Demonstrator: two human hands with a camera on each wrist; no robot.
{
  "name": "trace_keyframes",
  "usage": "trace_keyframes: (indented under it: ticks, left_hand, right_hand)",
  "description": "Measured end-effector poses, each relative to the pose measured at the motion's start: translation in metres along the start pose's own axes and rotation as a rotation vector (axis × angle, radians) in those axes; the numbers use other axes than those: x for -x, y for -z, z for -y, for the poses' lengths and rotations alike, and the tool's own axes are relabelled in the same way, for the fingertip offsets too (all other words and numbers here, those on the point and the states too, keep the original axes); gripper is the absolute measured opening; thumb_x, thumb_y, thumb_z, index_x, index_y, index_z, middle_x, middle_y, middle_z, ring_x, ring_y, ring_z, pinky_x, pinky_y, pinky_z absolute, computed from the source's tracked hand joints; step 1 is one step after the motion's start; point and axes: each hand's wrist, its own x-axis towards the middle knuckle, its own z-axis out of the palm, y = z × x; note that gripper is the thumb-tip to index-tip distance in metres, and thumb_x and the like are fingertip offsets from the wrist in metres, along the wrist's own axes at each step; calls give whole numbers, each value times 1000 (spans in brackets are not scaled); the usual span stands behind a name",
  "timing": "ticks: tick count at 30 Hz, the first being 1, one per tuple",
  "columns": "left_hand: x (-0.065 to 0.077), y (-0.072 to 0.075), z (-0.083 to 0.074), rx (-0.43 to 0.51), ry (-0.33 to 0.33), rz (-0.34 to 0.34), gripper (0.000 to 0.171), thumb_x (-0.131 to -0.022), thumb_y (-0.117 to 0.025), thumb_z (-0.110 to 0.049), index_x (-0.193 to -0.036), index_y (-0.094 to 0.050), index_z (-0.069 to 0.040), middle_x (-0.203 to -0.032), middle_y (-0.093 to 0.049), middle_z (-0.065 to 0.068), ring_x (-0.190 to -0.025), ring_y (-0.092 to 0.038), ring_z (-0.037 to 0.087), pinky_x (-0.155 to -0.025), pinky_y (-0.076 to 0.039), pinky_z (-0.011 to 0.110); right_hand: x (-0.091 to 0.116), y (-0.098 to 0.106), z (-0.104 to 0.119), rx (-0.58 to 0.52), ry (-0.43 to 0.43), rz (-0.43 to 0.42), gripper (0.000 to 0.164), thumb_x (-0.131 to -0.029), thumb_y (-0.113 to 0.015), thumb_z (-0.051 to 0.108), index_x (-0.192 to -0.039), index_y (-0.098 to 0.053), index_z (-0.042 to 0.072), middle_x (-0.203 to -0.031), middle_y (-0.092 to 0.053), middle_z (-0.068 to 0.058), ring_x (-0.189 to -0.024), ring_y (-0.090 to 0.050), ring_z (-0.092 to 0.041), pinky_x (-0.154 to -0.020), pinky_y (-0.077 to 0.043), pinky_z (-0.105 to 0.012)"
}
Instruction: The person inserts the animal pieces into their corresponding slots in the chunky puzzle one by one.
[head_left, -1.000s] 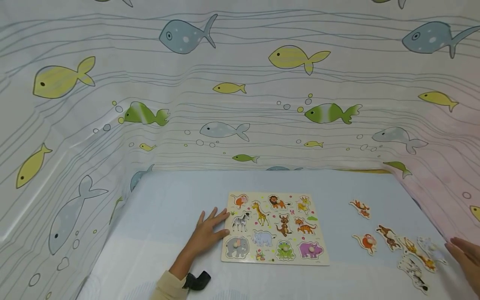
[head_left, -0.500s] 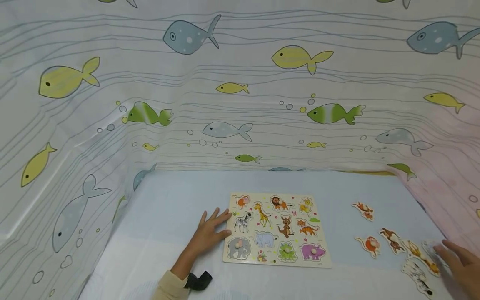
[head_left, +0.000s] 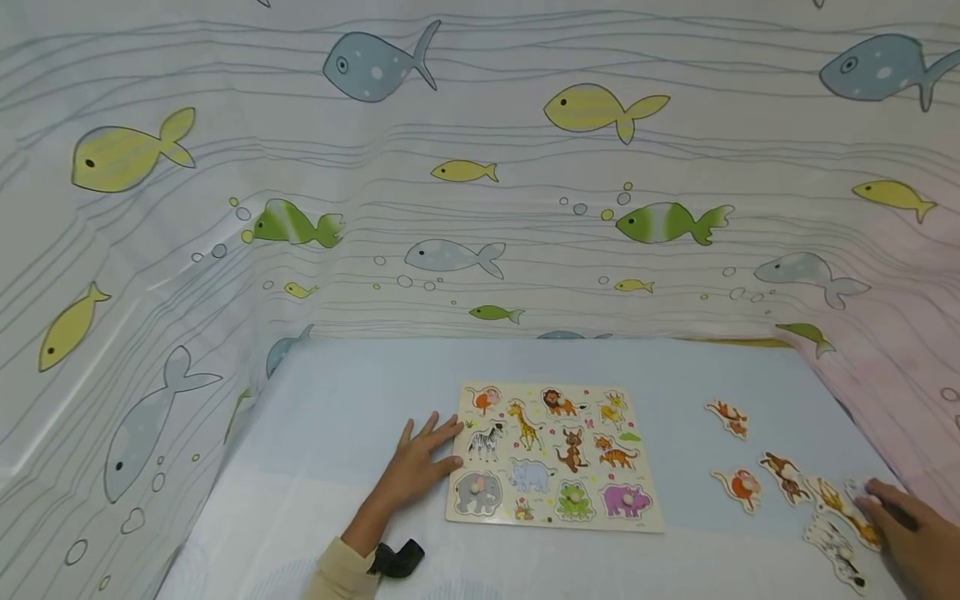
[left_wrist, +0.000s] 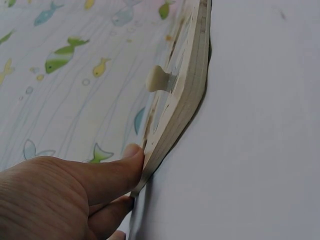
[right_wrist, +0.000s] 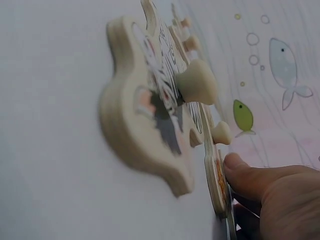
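A wooden peg puzzle board (head_left: 551, 521) with animal pictures lies on the table in the head view. My left hand (head_left: 420, 462) rests at its left edge with fingers spread, thumb touching the rim; the board's edge and a knob (left_wrist: 159, 79) show in the left wrist view. At the far right, my right hand (head_left: 918, 533) pinches a pale grey animal puzzle piece (head_left: 852, 487), mostly hidden under the fingers. Right beside it lie the giraffe piece (head_left: 828, 498) and the zebra piece (head_left: 828, 546). In the right wrist view the thumb (right_wrist: 240, 172) is just behind the giraffe piece.
Left of these lie a kangaroo piece (head_left: 783, 477), a monkey piece (head_left: 741, 487) and, farther back, an orange-brown piece (head_left: 729, 418). Elephant, frog and hippo pieces with knobs sit in the board's front row. A fish-patterned curtain (head_left: 480, 125) surrounds the table.
My right hand has moved left over the pale grey piece, and its fingers have closed together there. The left hand has stayed at the board's edge.
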Motion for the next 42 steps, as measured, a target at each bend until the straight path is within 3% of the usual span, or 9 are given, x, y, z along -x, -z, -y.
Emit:
trace_keyframes:
  ticks: [5, 13, 19, 24, 35, 36, 39, 41, 42]
  left_hand:
    - [-1, 0, 0, 7, 2, -2, 59, -87, -76, -26, -142, -57, -17, -153, -48, 0, -153, -26, 33, -127, 5, 55]
    - [-1, 0, 1, 9, -9, -2, 59, -87, -76, -26, -142, -57, -16, -153, -49, 1, -152, -26, 33, -127, 5, 55]
    - [-2, -1, 2, 10, -2, -4, 58, -87, -76, -26, -142, -58, -16, -152, -49, 0, -152, -27, 33, -127, 5, 56]
    - [-2, -2, 3, 3, 3, -4, 59, -87, -76, -28, -142, -58, -17, -152, -49, 0, -152, -27, 32, -127, 4, 55]
    - [-1, -4, 6, 13, -6, -7, 58, -87, -77, -26, -141, -58, -17, -152, -49, 0, -152, -27, 33, -127, 4, 56]
    - [-2, -4, 6, 10, -7, -7, 58, -87, -77, -27, -141, -58, -17, -152, -49, 0, -152, -27, 33, -127, 4, 56]
    - [-2, -4, 7, 2, -8, -9, 58, -87, -77, -27, -141, -58, -17, -152, -49, 0, -152, -27, 33, -127, 4, 56]
    - [-3, -3, 7, 1, -6, -9, 59, -87, -77, -27, -142, -58, -17, -153, -49, -1, -152, -27, 33, -127, 4, 56]
    - [-3, -3, 6, 0, -3, -7, 59, -87, -77, -27, -142, -57, -18, -153, -48, -1, -152, -27, 33, -127, 5, 55]
  right_hand:
    - [-2, 0, -2, 39, 75, -29, 59, -103, -58, 25, -144, -36, -11, -153, -27, -33, -144, -23, -53, -120, -17, -65]
    - [0, 0, -5, -16, 214, -120, 47, -104, -55, 14, -137, -43, -17, -143, -40, -39, -134, -36, -58, -117, -24, -65]
    - [0, -3, -4, -40, 163, -127, 45, -102, -55, 7, -139, -42, -16, -144, -41, -37, -137, -36, -55, -119, -24, -62]
    - [-1, -3, -4, -46, 125, -125, 47, -105, -52, 14, -140, -42, -14, -147, -39, -35, -139, -34, -54, -120, -22, -62]
    - [-2, 8, 8, -96, 91, -147, 42, -107, -47, 16, -142, -45, -7, -152, -38, -27, -142, -35, -48, -120, -26, -60]
    - [-3, 10, 10, -104, 89, -146, 43, -107, -47, 17, -143, -45, -6, -154, -38, -25, -143, -34, -46, -120, -27, -59]
    - [-4, 15, 14, -156, 117, -151, 45, -106, -50, 24, -144, -48, 0, -157, -36, -7, -146, -32, 1, -124, -30, -30]
    - [-3, 18, 17, -170, 172, -167, 45, -105, -52, 27, -142, -51, 2, -156, -35, 4, -125, -26, 28, -114, -30, -8]
    - [-2, 20, 20, -164, 197, -170, 45, -105, -52, 29, -142, -52, 3, -155, -35, 5, -113, -21, 34, -108, -29, -1]
